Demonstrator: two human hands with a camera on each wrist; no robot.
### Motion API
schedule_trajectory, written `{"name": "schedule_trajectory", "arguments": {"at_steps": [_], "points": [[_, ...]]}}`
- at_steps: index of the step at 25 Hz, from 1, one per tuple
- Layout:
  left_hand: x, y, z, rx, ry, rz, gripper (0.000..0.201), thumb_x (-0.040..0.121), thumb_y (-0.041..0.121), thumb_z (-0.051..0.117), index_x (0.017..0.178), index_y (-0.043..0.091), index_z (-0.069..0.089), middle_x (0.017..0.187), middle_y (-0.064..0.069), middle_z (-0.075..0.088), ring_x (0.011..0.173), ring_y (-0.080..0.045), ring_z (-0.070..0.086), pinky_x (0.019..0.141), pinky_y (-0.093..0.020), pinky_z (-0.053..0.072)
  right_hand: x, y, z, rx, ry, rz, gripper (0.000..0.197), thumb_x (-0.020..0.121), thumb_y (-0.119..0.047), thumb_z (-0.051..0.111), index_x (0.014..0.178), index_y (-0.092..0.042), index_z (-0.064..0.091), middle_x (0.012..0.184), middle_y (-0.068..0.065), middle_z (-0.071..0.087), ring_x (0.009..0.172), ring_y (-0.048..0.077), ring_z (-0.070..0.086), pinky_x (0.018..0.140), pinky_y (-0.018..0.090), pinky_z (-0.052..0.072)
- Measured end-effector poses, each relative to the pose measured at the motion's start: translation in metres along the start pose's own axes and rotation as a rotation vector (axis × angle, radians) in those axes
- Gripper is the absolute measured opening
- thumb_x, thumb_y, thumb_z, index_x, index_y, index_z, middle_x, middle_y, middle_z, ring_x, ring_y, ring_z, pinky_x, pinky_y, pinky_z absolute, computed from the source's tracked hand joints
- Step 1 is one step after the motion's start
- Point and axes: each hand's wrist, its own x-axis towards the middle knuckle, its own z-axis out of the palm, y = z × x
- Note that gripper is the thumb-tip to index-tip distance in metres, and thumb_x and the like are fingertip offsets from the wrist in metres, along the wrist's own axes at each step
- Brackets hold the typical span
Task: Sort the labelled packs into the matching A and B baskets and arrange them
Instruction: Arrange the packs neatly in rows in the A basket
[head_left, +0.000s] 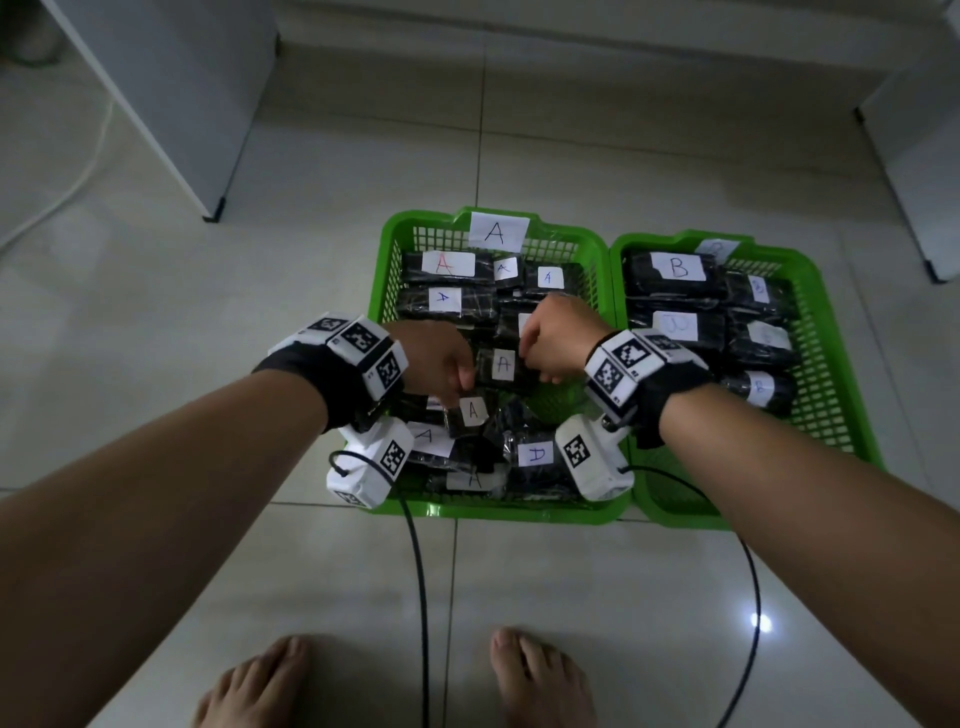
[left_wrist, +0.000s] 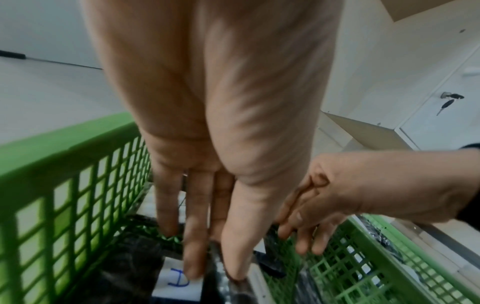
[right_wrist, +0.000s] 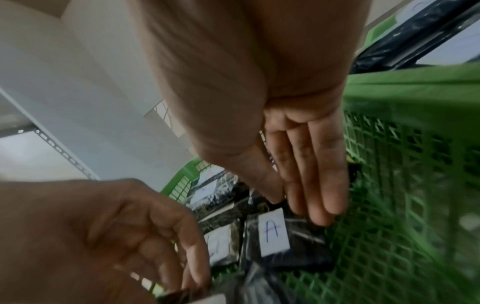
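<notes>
— Counting the packs first: how many sit in each basket?

— About ten black packs show in the A basket (head_left: 519, 512), the left of the two green baskets. Eight white labels read A, one near label (head_left: 537, 454) looks more like a D, and one is half hidden by the right hand (head_left: 558, 340). Five more packs lie in two columns in the B basket (head_left: 685, 519), which touches the A basket on its right side. Only the far left one (head_left: 678, 266) reads clearly as B; the other labels are blurred.

— Where are the hands?

— Both are down in the A basket, near its middle, with one A pack (head_left: 503, 364) between them. The left hand (head_left: 436, 364) has thumb and forefinger closed on the edge of a glossy black pack (left_wrist: 228, 290); the other fingers (left_wrist: 166, 205) point down. I cannot tell what label that pack carries.

— And the right?

— Its fingers (right_wrist: 311, 174) are straight and together, tips down at the far edge of the middle A pack, holding nothing.

— What about the tidy part?

— Far in the A basket, four A packs lie flat in rows; the near ones overlap at angles. A paper sign (head_left: 497, 231) marked A hangs on the far wall of that basket.

— And around them?

— Both baskets stand on a pale tiled floor (head_left: 571, 597). Two bare feet (head_left: 254, 680) show at the near edge, and two black cables (head_left: 421, 597) run from the wrists.
</notes>
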Motion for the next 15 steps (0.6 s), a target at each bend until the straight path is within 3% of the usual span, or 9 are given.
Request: {"name": "schedule_trajectory", "arguments": {"at_steps": [3, 6, 8, 10, 12, 15], "points": [[-0.001, -0.002, -0.004, -0.171, 0.013, -0.015, 0.026, 0.079, 0.015, 0.08, 0.102, 0.02, 0.069, 0.101, 0.004, 0.07, 0.089, -0.011, 0.068, 0.067, -0.017, 0.051, -0.012, 0.004, -0.016, 0.262, -0.083, -0.068, 0.018, 0.091, -0.001, 0.066, 0.104, -0.009, 0.073, 0.092, 0.008, 0.076, 0.074, 0.019, 0.076, 0.066, 0.036, 0.064], [-0.003, 0.007, -0.022, -0.457, 0.094, -0.023, 0.023, 0.083, 0.003, 0.072, 0.102, 0.015, 0.068, 0.101, -0.004, 0.072, 0.086, -0.017, 0.072, 0.075, -0.025, 0.06, -0.025, 0.006, -0.026, 0.382, -0.099, -0.216, 0.044, 0.077, -0.012, 0.084, 0.118, -0.016, 0.067, 0.105, -0.002, 0.073, 0.08, 0.016, 0.074, 0.064, 0.033, 0.061], [0.001, 0.014, -0.032, -0.657, 0.2, -0.037, 0.02, 0.086, -0.005, 0.066, 0.102, 0.006, 0.07, 0.099, -0.015, 0.074, 0.088, -0.027, 0.073, 0.077, -0.031, 0.061, -0.03, 0.008, -0.031, 0.245, 0.019, -0.311, 0.065, 0.061, -0.031, 0.095, 0.118, -0.022, 0.067, 0.111, -0.01, 0.069, 0.081, 0.003, 0.066, 0.073, 0.029, 0.058], [0.007, 0.024, -0.036, -0.786, 0.246, -0.044, 0.018, 0.086, -0.008, 0.064, 0.101, 0.0, 0.07, 0.099, -0.022, 0.073, 0.089, -0.032, 0.073, 0.079, -0.035, 0.061, -0.034, 0.013, -0.036, 0.098, 0.106, -0.37, 0.074, 0.052, -0.038, 0.097, 0.118, -0.022, 0.067, 0.112, -0.012, 0.067, 0.077, -0.008, 0.056, 0.07, 0.018, 0.047], [0.014, 0.035, -0.032, -0.873, 0.269, -0.028, 0.014, 0.085, -0.009, 0.065, 0.094, 0.0, 0.071, 0.101, -0.024, 0.072, 0.092, -0.033, 0.073, 0.079, -0.037, 0.061, -0.038, 0.019, -0.041, -0.036, 0.172, -0.378, 0.072, 0.054, -0.042, 0.095, 0.117, -0.021, 0.067, 0.106, -0.011, 0.067, 0.074, -0.003, 0.055, 0.065, 0.018, 0.041], [0.023, 0.044, -0.025, -0.912, 0.369, 0.007, 0.011, 0.088, -0.001, 0.065, 0.09, 0.008, 0.071, 0.099, -0.019, 0.073, 0.091, -0.03, 0.072, 0.082, -0.04, 0.06, -0.041, 0.027, -0.042, -0.223, 0.24, -0.333, 0.059, 0.061, -0.049, 0.09, 0.109, -0.022, 0.069, 0.097, -0.01, 0.063, 0.085, 0.012, 0.059, 0.072, 0.027, 0.048]]}}
